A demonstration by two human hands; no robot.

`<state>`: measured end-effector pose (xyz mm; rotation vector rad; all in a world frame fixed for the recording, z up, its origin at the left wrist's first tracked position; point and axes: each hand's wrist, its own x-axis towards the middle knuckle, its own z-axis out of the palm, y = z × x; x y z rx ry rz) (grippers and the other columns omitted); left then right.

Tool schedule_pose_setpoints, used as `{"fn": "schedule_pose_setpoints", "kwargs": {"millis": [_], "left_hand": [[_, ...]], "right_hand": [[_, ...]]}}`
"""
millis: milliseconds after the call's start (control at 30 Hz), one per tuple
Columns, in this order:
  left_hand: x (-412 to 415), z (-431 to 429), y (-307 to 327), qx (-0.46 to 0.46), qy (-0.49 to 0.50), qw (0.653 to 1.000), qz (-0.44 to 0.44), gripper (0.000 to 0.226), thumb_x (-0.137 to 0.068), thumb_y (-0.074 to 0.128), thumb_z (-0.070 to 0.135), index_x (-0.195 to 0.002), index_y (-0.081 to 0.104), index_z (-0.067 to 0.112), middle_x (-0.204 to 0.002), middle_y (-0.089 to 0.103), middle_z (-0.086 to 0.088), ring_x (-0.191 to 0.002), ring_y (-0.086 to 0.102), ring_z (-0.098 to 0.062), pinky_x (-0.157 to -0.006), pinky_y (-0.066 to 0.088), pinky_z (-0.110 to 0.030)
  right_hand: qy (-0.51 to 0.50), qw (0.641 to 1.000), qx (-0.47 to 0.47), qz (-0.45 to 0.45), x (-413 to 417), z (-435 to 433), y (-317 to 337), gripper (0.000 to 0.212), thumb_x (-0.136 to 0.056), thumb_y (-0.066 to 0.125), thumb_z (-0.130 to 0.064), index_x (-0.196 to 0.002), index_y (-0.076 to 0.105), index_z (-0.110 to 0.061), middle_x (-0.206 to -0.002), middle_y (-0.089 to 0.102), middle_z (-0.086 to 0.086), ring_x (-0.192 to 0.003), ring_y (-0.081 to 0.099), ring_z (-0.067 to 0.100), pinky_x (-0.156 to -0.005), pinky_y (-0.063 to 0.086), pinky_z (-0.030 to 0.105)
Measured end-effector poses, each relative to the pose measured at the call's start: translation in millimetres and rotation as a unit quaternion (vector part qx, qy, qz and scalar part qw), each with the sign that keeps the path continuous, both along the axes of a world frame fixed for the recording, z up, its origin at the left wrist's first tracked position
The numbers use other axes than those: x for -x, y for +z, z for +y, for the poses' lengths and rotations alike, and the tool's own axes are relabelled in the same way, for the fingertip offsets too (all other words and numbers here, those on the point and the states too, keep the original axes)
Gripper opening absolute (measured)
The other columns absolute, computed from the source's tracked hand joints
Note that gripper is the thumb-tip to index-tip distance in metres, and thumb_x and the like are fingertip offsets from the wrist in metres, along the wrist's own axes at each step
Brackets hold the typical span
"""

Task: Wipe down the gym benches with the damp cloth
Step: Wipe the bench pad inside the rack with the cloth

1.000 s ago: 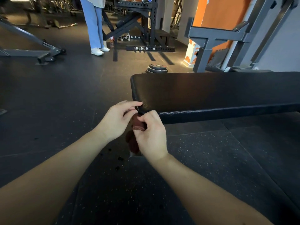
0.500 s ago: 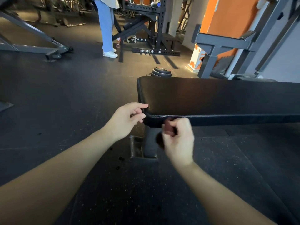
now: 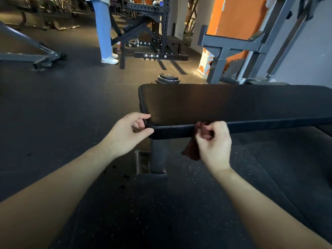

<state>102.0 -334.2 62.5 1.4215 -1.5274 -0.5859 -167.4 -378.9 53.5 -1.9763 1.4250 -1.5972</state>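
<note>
A flat black padded bench [image 3: 233,103] runs from the centre to the right edge, on a dark post. My right hand [image 3: 213,142] grips a dark reddish-brown cloth [image 3: 192,150] and holds it against the bench's near side edge; part of the cloth hangs below the hand. My left hand [image 3: 129,132] sits at the bench's near left corner, with a finger over the top edge and the thumb against the side.
A stack of weight plates [image 3: 168,79] lies on the floor behind the bench. A person in light blue trousers [image 3: 103,29] stands by a black rack [image 3: 152,27] at the back. A grey machine frame [image 3: 233,51] stands at right, another bench frame [image 3: 36,53] at left.
My hands have parted. The right hand carried the cloth rightwards along the bench's near edge, while the left hand stayed at the corner.
</note>
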Motion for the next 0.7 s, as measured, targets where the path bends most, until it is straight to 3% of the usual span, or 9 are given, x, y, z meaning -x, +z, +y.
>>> {"fn": "schedule_pose_setpoints", "kwargs": {"millis": [100,200,300,400,567,700], "left_hand": [[4,-1,1,0.007,0.026,1.0,-0.015,0.034,-0.089,0.075,0.038,-0.122,0.066,0.04,-0.091,0.061,0.01,-0.091,0.061,-0.011,-0.097,0.051,-0.033],[9,-2,2,0.031,0.048,0.997,-0.05,0.033,-0.088,0.075,0.039,-0.12,0.068,0.035,-0.097,0.056,0.012,-0.092,0.059,-0.009,-0.094,0.052,-0.033],[11,-4,2,0.069,0.061,0.991,-0.1,0.034,-0.087,0.076,0.039,-0.119,0.069,0.031,-0.11,0.048,0.017,-0.104,0.051,-0.007,-0.094,0.048,-0.029],[14,-2,3,0.091,0.057,0.986,-0.13,0.035,-0.085,0.077,0.039,-0.117,0.069,0.029,-0.118,0.047,0.016,-0.117,0.04,-0.007,-0.102,0.044,-0.034],[28,-5,0,0.123,0.077,0.975,-0.168,0.033,-0.083,0.079,0.041,-0.112,0.071,0.029,-0.117,0.05,0.018,-0.12,0.038,-0.012,-0.109,0.036,-0.048],[35,-6,-4,0.139,0.101,0.968,-0.181,0.029,-0.086,0.079,0.038,-0.111,0.071,0.028,-0.117,0.051,0.015,-0.118,0.038,-0.013,-0.108,0.034,-0.05]], "right_hand": [[-0.056,0.995,-0.027,-0.083,4,-1,-2,0.041,-0.09,0.072,-0.006,-0.072,0.043,-0.028,-0.088,0.053,0.001,-0.078,0.051,0.002,-0.07,0.038,0.011],[-0.005,0.996,-0.019,-0.088,-38,15,-13,0.034,-0.092,0.069,-0.01,-0.08,0.046,-0.031,-0.091,0.053,0.001,-0.08,0.055,0.009,-0.072,0.047,0.029],[0.074,0.995,-0.015,-0.067,-76,33,-19,0.025,-0.091,0.067,-0.003,-0.086,0.051,-0.022,-0.095,0.05,-0.002,-0.084,0.054,0.005,-0.074,0.043,0.012],[0.1,0.994,-0.019,-0.029,-63,30,-13,0.024,-0.089,0.068,-0.001,-0.085,0.051,-0.017,-0.094,0.049,-0.003,-0.086,0.053,0.007,-0.074,0.041,0.012],[0.0,0.998,-0.05,-0.029,7,-1,-6,0.026,-0.089,0.072,-0.005,-0.08,0.05,-0.015,-0.093,0.052,0.0,-0.083,0.052,0.002,-0.072,0.04,0.011],[-0.118,0.978,-0.105,-0.135,35,-22,-12,0.02,-0.091,0.07,-0.015,-0.082,0.052,-0.016,-0.099,0.06,0.004,-0.087,0.058,0.01,-0.085,0.05,0.032]]}}
